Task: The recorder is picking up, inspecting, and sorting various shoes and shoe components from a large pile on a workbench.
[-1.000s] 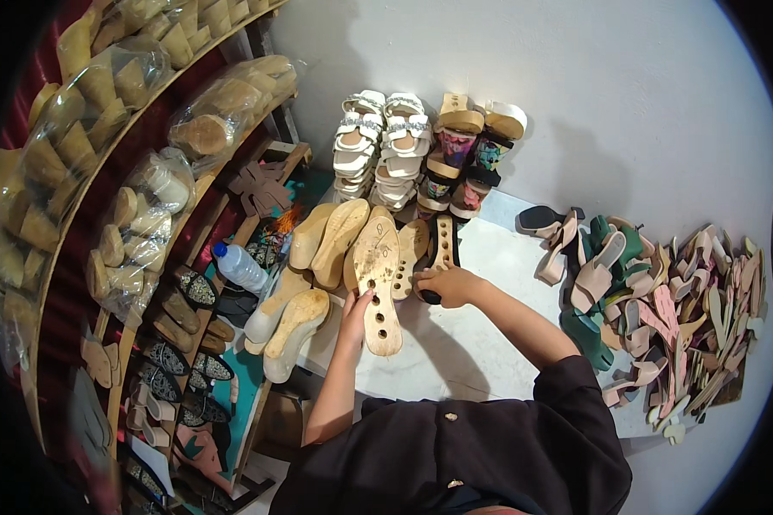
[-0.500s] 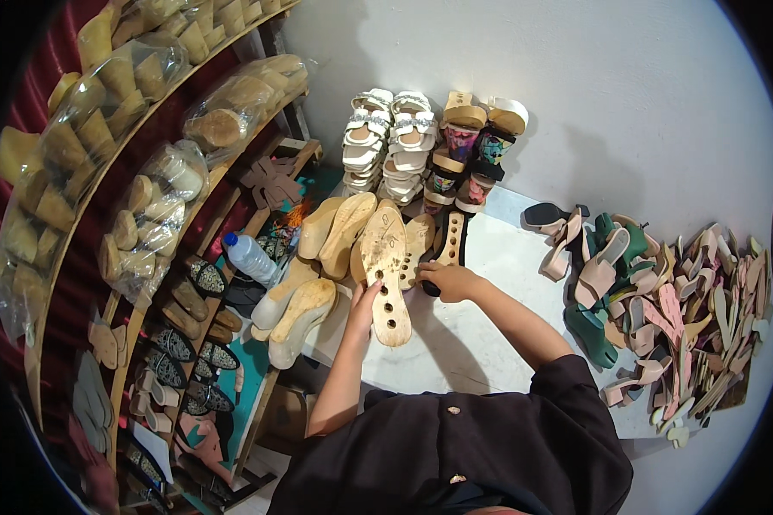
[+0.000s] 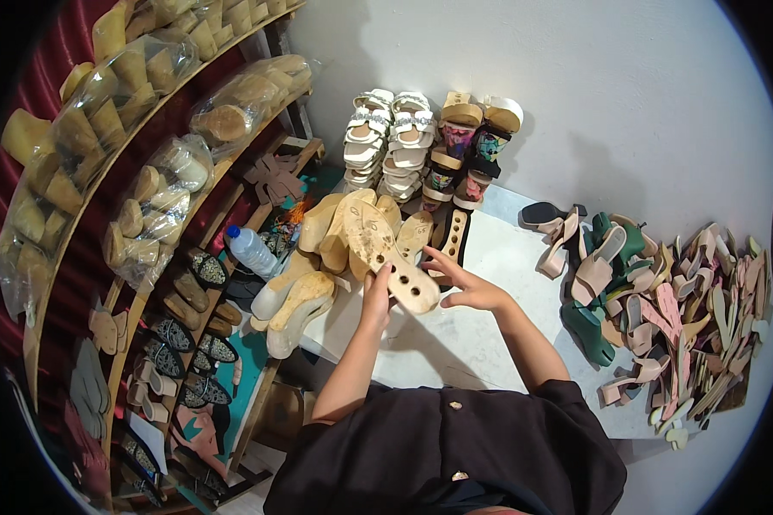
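Note:
Over the white table, my left hand (image 3: pixel 376 296) grips a pale wooden shoe sole (image 3: pixel 391 253) by its edge. The sole is tilted, its wide end pointing away to the left; dark round holes line its narrow end, and dark marks show on its wide part. My right hand (image 3: pixel 468 285) is beside the narrow end, fingers spread, with nothing held in it. Just beyond that hand stand a dark-edged sole with a row of holes (image 3: pixel 455 236) and another wooden sole (image 3: pixel 416 232). Wooden shoe forms (image 3: pixel 305 300) lie left of my left hand.
White sandals (image 3: pixel 368 129) and patterned platform sandals (image 3: pixel 457 142) are stacked against the wall. A heap of heeled shoes and loose soles (image 3: pixel 661 318) covers the table's right side. Shelves with bagged shoe forms (image 3: pixel 159 210) rise at left, near a water bottle (image 3: pixel 251 249).
The held sole has turned, its narrow end swinging right and away from me. My right hand has left the dark-edged sole, moved nearer me and spread its fingers.

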{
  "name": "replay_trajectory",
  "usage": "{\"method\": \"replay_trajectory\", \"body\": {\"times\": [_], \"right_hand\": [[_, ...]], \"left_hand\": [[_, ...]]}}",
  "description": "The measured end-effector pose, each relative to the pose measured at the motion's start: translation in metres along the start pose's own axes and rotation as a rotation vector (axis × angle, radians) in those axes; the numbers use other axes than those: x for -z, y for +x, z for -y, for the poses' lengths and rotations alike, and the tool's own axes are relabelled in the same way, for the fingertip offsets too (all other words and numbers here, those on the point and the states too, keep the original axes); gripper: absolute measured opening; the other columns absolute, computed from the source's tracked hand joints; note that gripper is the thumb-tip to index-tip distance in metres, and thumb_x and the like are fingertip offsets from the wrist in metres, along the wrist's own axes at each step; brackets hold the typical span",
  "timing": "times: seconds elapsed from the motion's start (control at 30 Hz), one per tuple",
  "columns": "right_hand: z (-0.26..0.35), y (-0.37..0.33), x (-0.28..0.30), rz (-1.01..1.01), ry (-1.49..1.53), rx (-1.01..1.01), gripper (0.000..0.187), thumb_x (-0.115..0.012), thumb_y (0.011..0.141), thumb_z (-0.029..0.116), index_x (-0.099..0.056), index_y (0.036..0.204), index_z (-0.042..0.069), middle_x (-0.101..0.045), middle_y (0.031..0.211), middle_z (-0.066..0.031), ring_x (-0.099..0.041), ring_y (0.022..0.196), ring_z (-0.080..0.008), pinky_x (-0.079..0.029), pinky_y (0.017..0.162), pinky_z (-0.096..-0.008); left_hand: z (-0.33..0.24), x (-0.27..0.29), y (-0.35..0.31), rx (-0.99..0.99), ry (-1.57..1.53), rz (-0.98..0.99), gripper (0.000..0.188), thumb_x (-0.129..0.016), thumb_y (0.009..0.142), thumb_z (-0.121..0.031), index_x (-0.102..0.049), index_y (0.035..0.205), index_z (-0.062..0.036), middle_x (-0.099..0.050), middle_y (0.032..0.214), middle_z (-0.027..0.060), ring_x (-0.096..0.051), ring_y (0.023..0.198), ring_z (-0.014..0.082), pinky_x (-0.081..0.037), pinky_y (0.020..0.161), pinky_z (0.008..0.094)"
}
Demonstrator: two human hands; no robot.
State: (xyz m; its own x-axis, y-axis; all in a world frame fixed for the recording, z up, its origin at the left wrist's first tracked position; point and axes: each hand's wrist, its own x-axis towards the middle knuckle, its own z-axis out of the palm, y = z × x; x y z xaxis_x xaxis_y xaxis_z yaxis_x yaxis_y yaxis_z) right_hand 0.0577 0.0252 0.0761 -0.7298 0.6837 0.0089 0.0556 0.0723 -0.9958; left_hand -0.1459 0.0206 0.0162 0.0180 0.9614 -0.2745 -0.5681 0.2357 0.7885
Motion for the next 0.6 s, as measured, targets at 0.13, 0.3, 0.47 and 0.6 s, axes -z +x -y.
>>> {"method": "replay_trajectory", "body": {"times": [0.13, 0.3, 0.47, 0.6], "right_hand": [[0.020, 0.003, -0.014, -0.349, 0.094, -0.077, 0.089, -0.073, 0.073, 0.019, -0.017, 0.141, 0.011, -0.040, 0.129, -0.0237, -0.041, 0.119, -0.0311, -0.034, 0.099, -0.0379], [0.012, 0.006, 0.010, -0.581, 0.011, -0.157, 0.064, -0.074, 0.073, 0.023, -0.042, 0.126, 0.005, -0.055, 0.111, -0.0154, -0.054, 0.101, -0.0199, -0.044, 0.082, -0.0298], [0.027, 0.018, 0.056, -0.705, -0.108, 0.063, 0.039, -0.072, 0.076, 0.020, -0.056, 0.106, 0.001, -0.061, 0.097, -0.0072, -0.058, 0.088, -0.0130, -0.047, 0.076, -0.0262], [0.015, 0.059, 0.084, -0.681, -0.127, 0.030, 0.043, -0.073, 0.075, 0.020, -0.052, 0.108, 0.002, -0.061, 0.096, -0.0078, -0.058, 0.087, -0.0150, -0.047, 0.077, -0.0276]], "left_hand": [[-0.001, -0.035, -0.009, -0.089, -0.076, -0.049, 0.037, -0.053, 0.091, -0.029, -0.038, 0.118, -0.0087, -0.052, 0.110, 0.0077, -0.057, 0.094, 0.0169, -0.053, 0.072, 0.0316], [-0.004, -0.045, -0.012, -0.270, -0.186, -0.046, 0.037, -0.051, 0.092, -0.028, -0.038, 0.122, -0.0113, -0.050, 0.115, 0.0050, -0.051, 0.103, 0.0167, -0.048, 0.083, 0.0335], [-0.057, 0.014, -0.005, -0.429, -0.448, 0.314, 0.055, -0.051, 0.090, -0.033, -0.031, 0.136, -0.0107, -0.040, 0.134, 0.0128, -0.045, 0.120, 0.0238, -0.046, 0.089, 0.0383], [-0.066, 0.013, -0.001, -0.281, 0.246, 0.133, 0.055, -0.054, 0.088, -0.026, -0.032, 0.135, -0.0068, -0.044, 0.130, 0.0164, -0.049, 0.115, 0.0244, -0.047, 0.086, 0.0365]]}}
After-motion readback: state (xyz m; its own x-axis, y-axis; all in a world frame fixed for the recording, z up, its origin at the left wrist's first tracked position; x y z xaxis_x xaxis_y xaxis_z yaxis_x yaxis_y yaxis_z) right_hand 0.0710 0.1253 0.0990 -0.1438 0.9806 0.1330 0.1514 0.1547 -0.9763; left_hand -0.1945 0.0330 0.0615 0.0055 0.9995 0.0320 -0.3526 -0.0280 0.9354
